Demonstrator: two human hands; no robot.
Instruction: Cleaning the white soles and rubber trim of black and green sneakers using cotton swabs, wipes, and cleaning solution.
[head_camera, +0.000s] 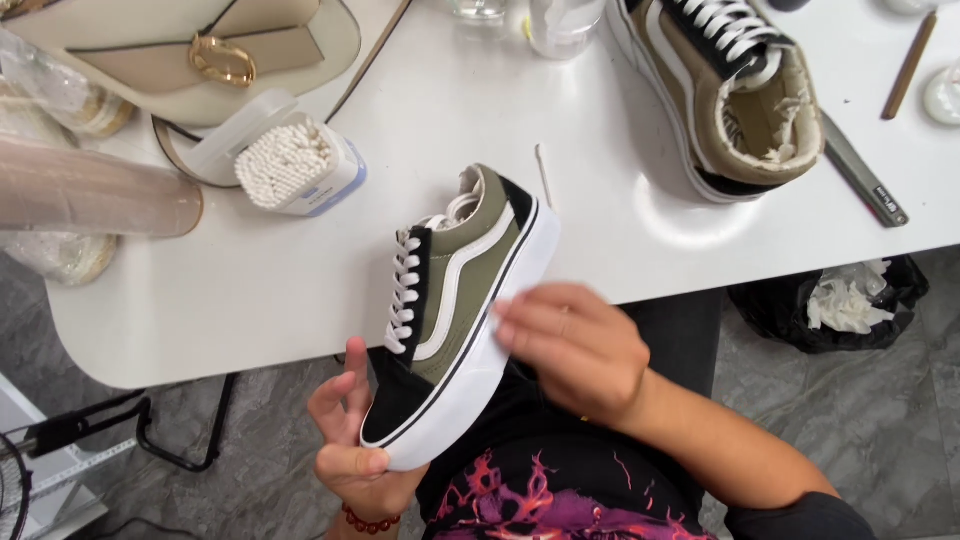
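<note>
My left hand (350, 440) holds an olive-and-black sneaker (455, 290) by its black toe end, tilted on its side over the table edge. It has white laces, a white side stripe and a thick white sole. My right hand (575, 345) lies against the white sole near the middle, fingers together and blurred; anything held in it is hidden. A second sneaker (735, 90), tan with black trim and white laces, lies on the white table (250, 290) at the upper right.
An open box of cotton swabs (290, 165) sits left of the shoe, with a beige handbag (200, 50) behind it. A loose swab (543, 175), a metal tool (865, 180) and a brown stick (908, 65) lie on the table. A black bag with tissue (840, 300) sits on the floor.
</note>
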